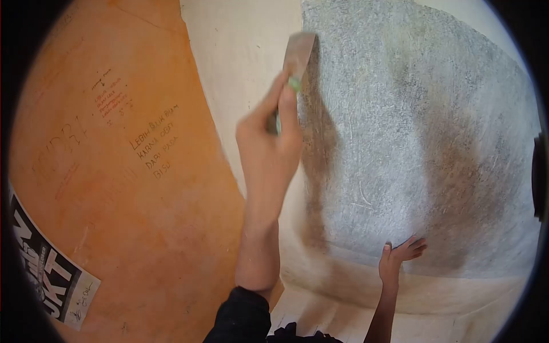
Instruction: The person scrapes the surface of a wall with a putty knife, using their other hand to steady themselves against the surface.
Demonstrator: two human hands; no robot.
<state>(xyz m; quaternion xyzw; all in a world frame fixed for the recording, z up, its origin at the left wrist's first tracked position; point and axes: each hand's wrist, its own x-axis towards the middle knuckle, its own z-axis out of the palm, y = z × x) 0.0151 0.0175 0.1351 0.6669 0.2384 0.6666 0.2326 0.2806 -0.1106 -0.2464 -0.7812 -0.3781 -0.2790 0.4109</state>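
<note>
My left hand is raised in front of the wall and closed around a putty knife. A bit of its green handle shows between the fingers, and the wide metal blade points up. The blade overlaps the border between the cream wall strip and a rough grey wall surface. Lower down, my right hand is at the lower part of the grey surface, fingers stretched to the right and thumb apart, holding nothing.
On the left, an orange wall carries handwritten lettering. A black-and-white sticker is stuck on its lower part. Below the grey surface runs a cream band. A dark object shows at the right edge.
</note>
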